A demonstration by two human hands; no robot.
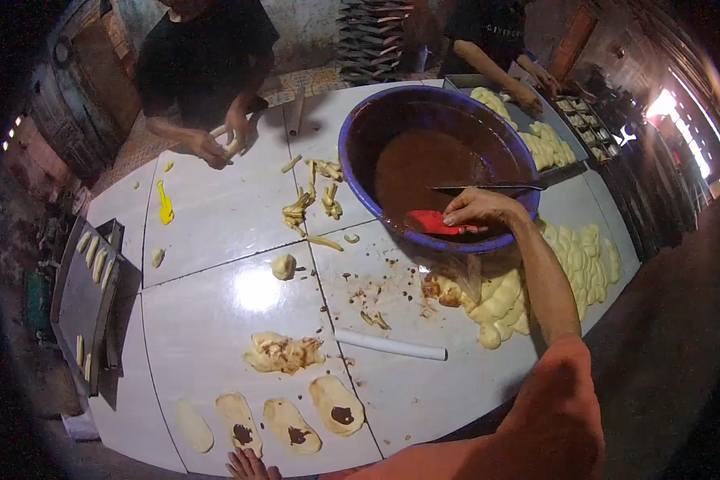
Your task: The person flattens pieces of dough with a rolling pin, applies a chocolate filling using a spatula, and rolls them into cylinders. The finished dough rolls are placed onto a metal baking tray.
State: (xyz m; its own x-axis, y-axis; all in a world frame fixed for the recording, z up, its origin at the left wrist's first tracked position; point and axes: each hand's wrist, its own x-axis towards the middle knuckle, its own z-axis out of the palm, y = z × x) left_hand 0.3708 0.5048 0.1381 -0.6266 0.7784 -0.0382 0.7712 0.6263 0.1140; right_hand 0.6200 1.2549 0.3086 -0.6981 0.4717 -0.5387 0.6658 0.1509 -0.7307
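My right hand [492, 210] grips a red scraper [426, 223] at the near edge of a large blue tub [350, 175] of brown paste [414, 168]. A long dark blade [456, 189] lies across the tub's right side, just above that hand. At the bottom edge my left hand [252, 466] has its fingers spread, by the lower end of a flattened dough piece [230, 410] with a dark dollop on it. Two similar topped pieces [283, 416] [328, 392] and a plain one [190, 420] share that row. A smeared dough lump [284, 352] is above them.
A white rolling tube [392, 344] lies mid-table [192, 328]. Dough piles [576, 256] sit right, trays with dough strips [88, 312] left, a yellow tool [165, 204] upper left. A person [200, 80] handles dough opposite; another [488, 64] works by a dough tray [552, 160].
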